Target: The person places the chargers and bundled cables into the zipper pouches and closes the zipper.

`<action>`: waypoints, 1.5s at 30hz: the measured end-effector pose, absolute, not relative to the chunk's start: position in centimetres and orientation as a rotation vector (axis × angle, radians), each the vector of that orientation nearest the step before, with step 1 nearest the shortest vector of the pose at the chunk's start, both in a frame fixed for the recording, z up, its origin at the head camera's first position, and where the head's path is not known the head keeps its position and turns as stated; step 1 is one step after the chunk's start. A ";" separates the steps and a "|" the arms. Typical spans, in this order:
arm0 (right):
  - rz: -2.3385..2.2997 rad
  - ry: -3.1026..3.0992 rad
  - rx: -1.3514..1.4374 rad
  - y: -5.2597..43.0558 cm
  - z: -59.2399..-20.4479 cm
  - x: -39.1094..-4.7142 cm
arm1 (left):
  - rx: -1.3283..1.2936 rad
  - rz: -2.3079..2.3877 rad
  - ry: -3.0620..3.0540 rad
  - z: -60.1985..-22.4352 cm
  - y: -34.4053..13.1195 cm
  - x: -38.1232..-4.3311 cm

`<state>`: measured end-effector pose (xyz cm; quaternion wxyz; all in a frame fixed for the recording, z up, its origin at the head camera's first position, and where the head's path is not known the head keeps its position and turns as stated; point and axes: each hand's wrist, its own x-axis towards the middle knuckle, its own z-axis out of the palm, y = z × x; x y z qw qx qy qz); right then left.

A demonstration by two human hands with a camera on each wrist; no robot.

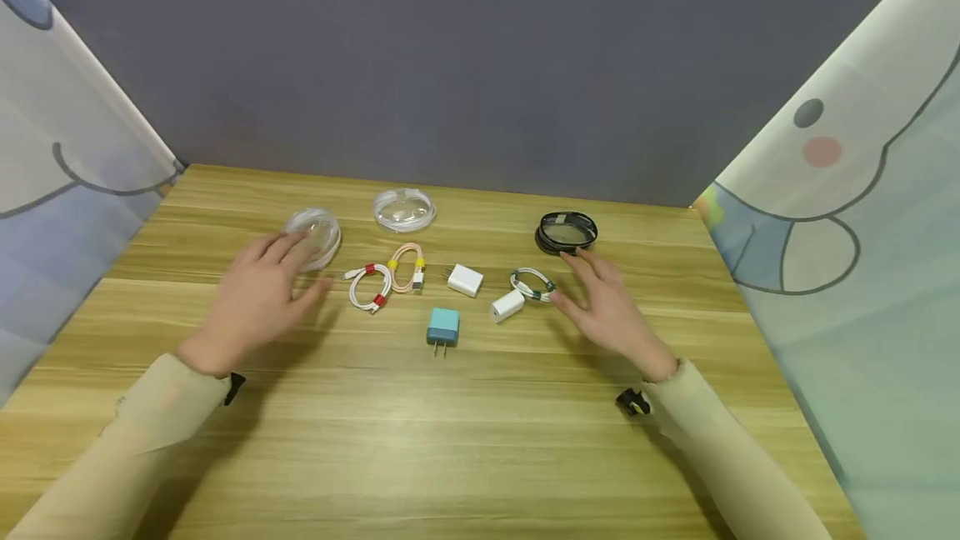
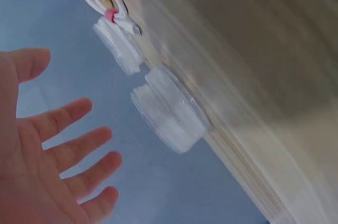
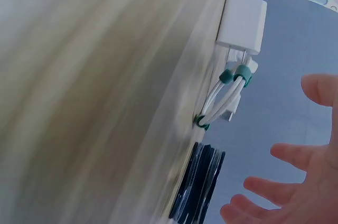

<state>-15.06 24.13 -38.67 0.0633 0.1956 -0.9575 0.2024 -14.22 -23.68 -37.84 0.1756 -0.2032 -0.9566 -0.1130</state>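
Observation:
My left hand (image 1: pixel 258 294) hovers over the table's left side with fingers spread, overlapping a clear-wrapped white cable coil (image 1: pixel 324 236) in the head view. In the left wrist view its palm is bare and that coil (image 2: pixel 169 110) lies beyond the fingertips. On the right, my right hand (image 1: pixel 609 307) is held with fingers apart and nothing in them. Its fingertips come close to a black cable coil (image 1: pixel 567 232) and a white cable with green ties (image 1: pixel 532 283). The right wrist view shows the same black coil (image 3: pixel 198 184) apart from the fingers.
Between the hands lie a white cable with red ties (image 1: pixel 371 287), a peach cable with yellow ties (image 1: pixel 407 267), a teal plug charger (image 1: pixel 442 327) and two white chargers (image 1: pixel 465 280). Another white coil (image 1: pixel 403 210) sits farther back. A grey panel (image 1: pixel 450 65) stands behind the table.

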 end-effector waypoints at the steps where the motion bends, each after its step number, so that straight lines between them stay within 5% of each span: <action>1: 0.631 -2.891 0.593 24.0 -38.6 -15.1 | -0.582 -0.317 -2.706 -37.7 -23.8 -14.4; 45: 1.157 -2.769 0.834 14.9 -38.2 -17.9 | -0.432 -0.513 -2.929 -36.9 -26.1 -19.4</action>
